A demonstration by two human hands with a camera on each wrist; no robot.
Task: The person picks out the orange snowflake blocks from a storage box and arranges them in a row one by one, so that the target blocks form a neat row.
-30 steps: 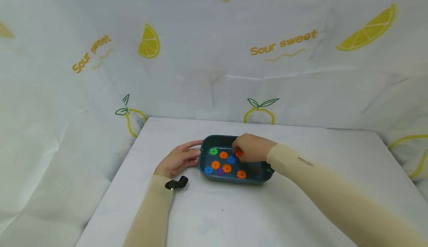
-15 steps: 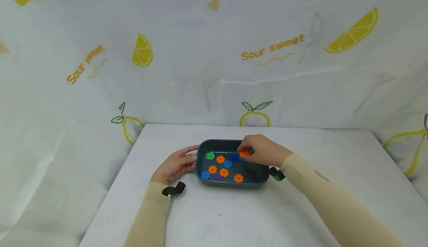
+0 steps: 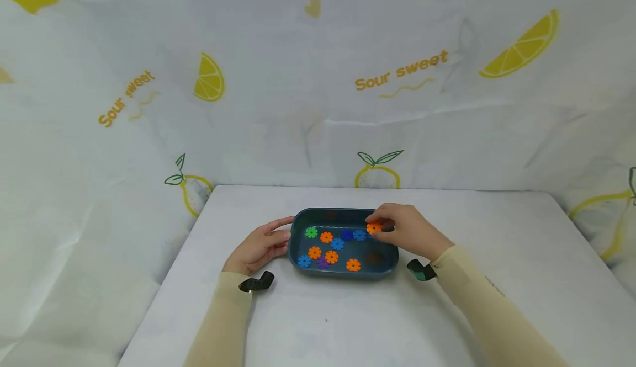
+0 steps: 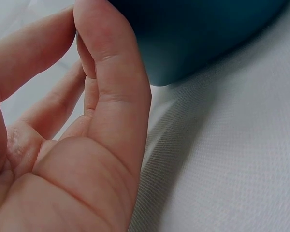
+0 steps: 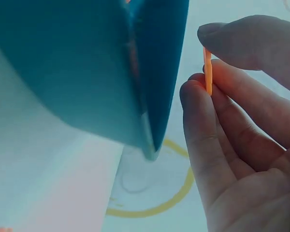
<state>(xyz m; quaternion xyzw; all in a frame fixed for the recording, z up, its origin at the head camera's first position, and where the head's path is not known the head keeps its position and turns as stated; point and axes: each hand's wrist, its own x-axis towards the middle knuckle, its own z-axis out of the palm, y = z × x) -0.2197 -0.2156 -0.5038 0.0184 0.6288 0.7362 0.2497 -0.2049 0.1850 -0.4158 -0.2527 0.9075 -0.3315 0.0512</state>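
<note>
A dark teal tray stands on the white table, with several flower-shaped plastic building discs lying inside: orange, blue, green and purple. My right hand is over the tray's right end, pinching an orange building disc between thumb and fingertips. The right wrist view shows this orange disc edge-on, beside the tray wall. At the tray's left end my left hand rests its loosely bent fingers against the outer wall.
The white table reaches in front of the tray and to both sides. Behind it hangs a white cloth printed with lemons and lettering. Black wrist cameras sit on both sleeves.
My right hand has risen from inside the tray and moved right with the orange disc, uncovering blue discs. My left hand stays at the tray's left end. The head view has shifted slightly.
</note>
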